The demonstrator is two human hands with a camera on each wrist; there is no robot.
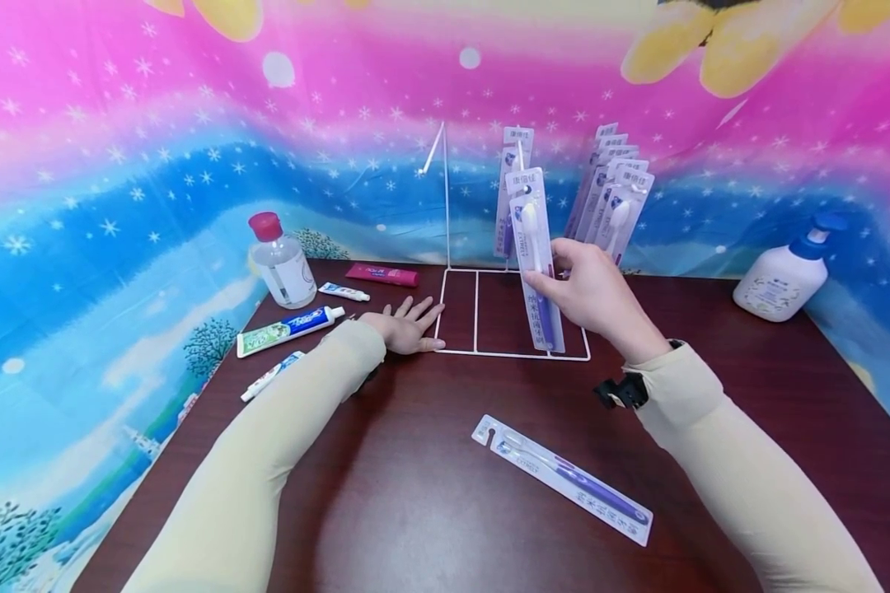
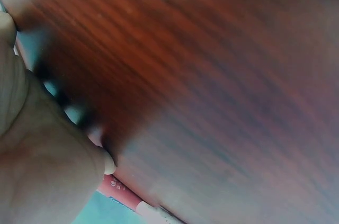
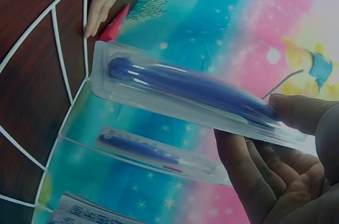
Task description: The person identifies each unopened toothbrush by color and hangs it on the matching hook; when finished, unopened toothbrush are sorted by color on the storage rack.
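Observation:
My right hand (image 1: 589, 292) pinches a packaged toothbrush (image 1: 536, 272) by its side edges, thumb in front, in front of a white wire rack (image 1: 477, 313). The pack stands nearly upright, its top hole close to the tip of the rack's middle hook; I cannot tell whether the hook passes through. Behind it another packaged toothbrush (image 1: 515, 165) hangs on that hook. Several more packs (image 1: 623, 206) hang at the right. My left hand (image 1: 408, 328) lies palm down, fingers spread, its fingertips at the left side of the rack's base. One packaged toothbrush (image 1: 567, 482) lies on the table in front.
At the left are a clear bottle with a red cap (image 1: 285, 268), a red tube (image 1: 382, 274), a small tube (image 1: 344, 291), a green-and-blue toothpaste tube (image 1: 289, 329) and a white-and-blue tube (image 1: 273, 375). A white pump bottle (image 1: 782, 276) stands at the far right. Patterned cloth hangs behind.

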